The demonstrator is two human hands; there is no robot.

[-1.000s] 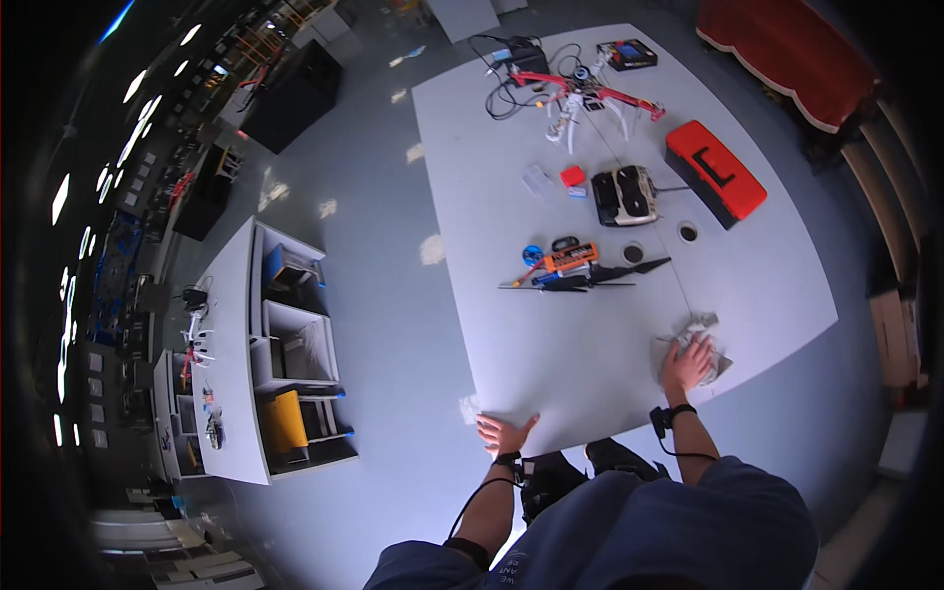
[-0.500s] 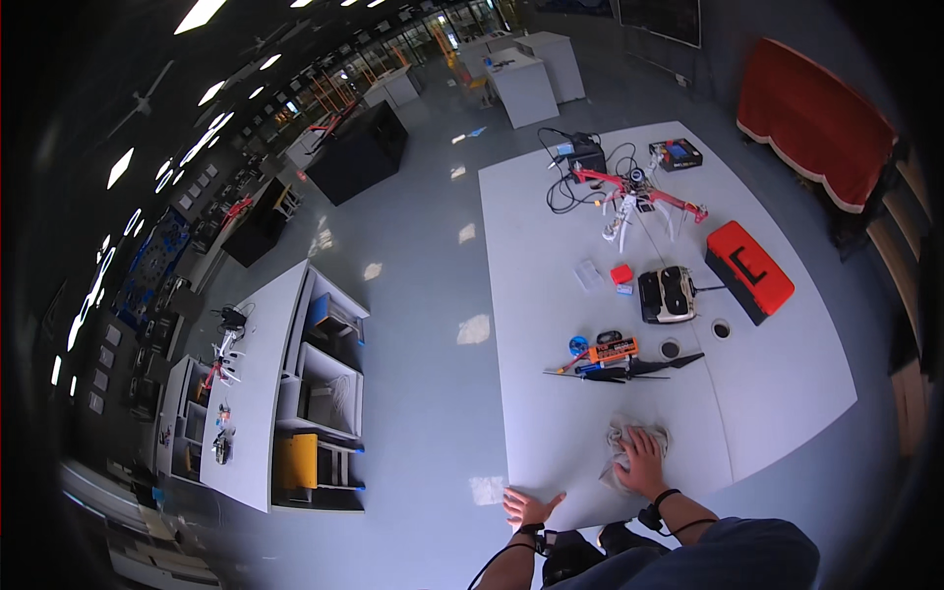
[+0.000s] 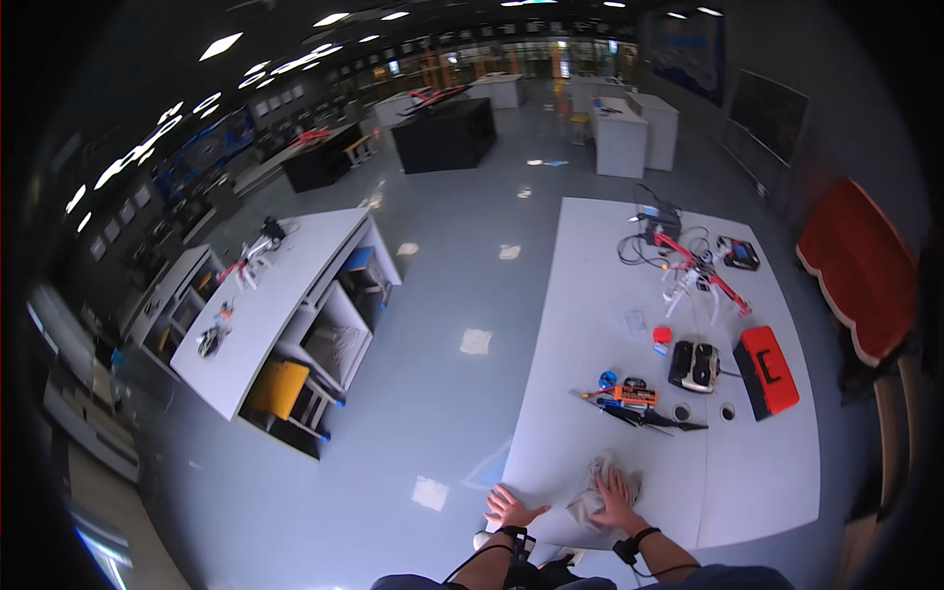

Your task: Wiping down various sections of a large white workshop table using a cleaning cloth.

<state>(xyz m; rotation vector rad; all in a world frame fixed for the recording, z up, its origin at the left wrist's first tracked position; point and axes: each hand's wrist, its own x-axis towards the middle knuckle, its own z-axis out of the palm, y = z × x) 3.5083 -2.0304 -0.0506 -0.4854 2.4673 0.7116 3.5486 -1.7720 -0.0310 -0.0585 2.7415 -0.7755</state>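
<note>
A crumpled light-grey cloth (image 3: pixel 588 500) lies near the front edge of the white table (image 3: pixel 551 413). My right hand (image 3: pixel 617 497) rests on top of it, fingers spread and palm down. Folds of the cloth show on both sides of that hand. To the left, my left hand (image 3: pixel 511 508) lies at the table's near left corner, fingers apart, with nothing in it. Beyond the cloth are a black propeller (image 3: pixel 644 418), an orange battery pack (image 3: pixel 635 395) and a round blue part (image 3: pixel 608 379).
Farther back stand a radio controller (image 3: pixel 694 367), a red-and-black toolbox (image 3: pixel 770 374), a small red item (image 3: pixel 663 335) and a red-and-white drone frame (image 3: pixel 698 277) among cables. Two round holes pierce the tabletop. A second white table (image 3: pixel 295 285) with a yellow stool (image 3: pixel 278 386) stands left across the aisle.
The whole view has swung, showing more of the room ahead. My right hand is still on the cloth, and my left hand is still at the table corner.
</note>
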